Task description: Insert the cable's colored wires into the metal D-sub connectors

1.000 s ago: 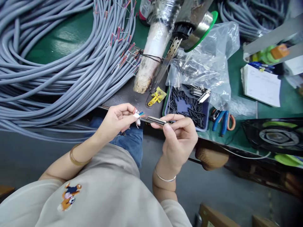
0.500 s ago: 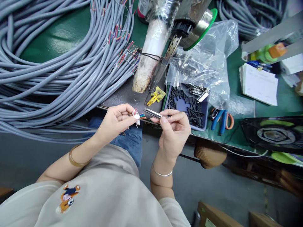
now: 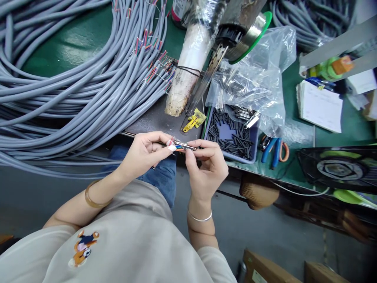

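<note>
My left hand point(image 3: 150, 150) pinches a bunch of thin coloured wires point(image 3: 177, 147) between thumb and fingertips, their ends pointing right. My right hand point(image 3: 206, 165) grips a narrow multi-pin connector point(image 3: 188, 147) by its right end. Connector and wires now overlap between my fingertips, just off the bench's front edge. Whether any wire sits in a pin is too small to tell. Behind my hands lies a yellow clip-like piece point(image 3: 193, 122). A purple tray point(image 3: 253, 154) of short black tubes stands just beyond my right hand.
Grey cables point(image 3: 88, 98) with stripped ends cover the bench's left. A solder spool point(image 3: 250, 37) stands behind a wrapped white cylinder point(image 3: 187, 59). To the right are a plastic bag point(image 3: 259, 78) of connectors, blue-handled pliers point(image 3: 275, 152), a paper pad point(image 3: 321, 106) and a black fan point(image 3: 338, 169).
My right hand has moved left and brought the connector up against the wires. My left hand stays nearly in place, still pinching the wires.
</note>
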Motion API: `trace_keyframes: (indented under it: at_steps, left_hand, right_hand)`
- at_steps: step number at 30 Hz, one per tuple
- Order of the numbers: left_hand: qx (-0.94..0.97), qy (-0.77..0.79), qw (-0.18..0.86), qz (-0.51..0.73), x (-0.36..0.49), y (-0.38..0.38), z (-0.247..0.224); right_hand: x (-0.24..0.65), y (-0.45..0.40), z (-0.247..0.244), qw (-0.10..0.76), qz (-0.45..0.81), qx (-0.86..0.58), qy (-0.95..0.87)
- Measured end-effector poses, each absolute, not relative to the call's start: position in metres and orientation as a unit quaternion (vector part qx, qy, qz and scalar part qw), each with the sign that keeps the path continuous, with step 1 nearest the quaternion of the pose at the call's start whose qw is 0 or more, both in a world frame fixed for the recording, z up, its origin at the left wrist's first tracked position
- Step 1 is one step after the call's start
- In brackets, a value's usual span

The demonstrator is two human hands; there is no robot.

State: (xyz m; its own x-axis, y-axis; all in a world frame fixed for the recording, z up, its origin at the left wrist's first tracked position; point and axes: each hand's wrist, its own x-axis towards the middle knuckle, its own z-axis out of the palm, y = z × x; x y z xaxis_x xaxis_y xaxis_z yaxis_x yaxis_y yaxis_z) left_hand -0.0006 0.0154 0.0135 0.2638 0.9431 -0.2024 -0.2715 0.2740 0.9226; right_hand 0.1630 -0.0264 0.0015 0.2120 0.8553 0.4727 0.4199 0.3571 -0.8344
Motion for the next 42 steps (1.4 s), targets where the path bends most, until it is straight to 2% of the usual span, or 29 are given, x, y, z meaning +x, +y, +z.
trace_keyframes:
  at_steps: [4, 7, 14, 21, 29, 35, 42]
  left_hand:
    - [0.401, 0.422, 0.660, 0.475, 0.001, 0.019, 0.014]
    - [0.395, 0.427, 0.658, 0.478, 0.003, 0.023, 0.014]
    - [0.407, 0.450, 0.646, 0.464, 0.010, 0.027, 0.015]
    - [0.411, 0.451, 0.633, 0.476, 0.011, 0.028, 0.016]
    - [0.412, 0.438, 0.642, 0.475, 0.010, 0.029, 0.017]
    - [0.444, 0.433, 0.660, 0.425, 0.004, 0.024, 0.017]
    - [0.452, 0.427, 0.645, 0.444, 0.008, 0.026, 0.019]
  right_hand:
    - [0.170, -0.024, -0.003, 0.552, -0.023, -0.521, -0.651]
    - [0.175, -0.022, -0.009, 0.528, -0.085, -0.500, -0.681]
    - [0.171, -0.023, -0.011, 0.544, 0.172, -0.531, -0.626]
    - [0.169, -0.016, -0.009, 0.574, 0.188, -0.514, -0.609]
    - [0.170, -0.014, -0.007, 0.571, 0.189, -0.510, -0.615]
    - [0.175, -0.015, -0.007, 0.573, 0.180, -0.531, -0.598]
    - [0.175, -0.017, -0.009, 0.579, 0.204, -0.517, -0.597]
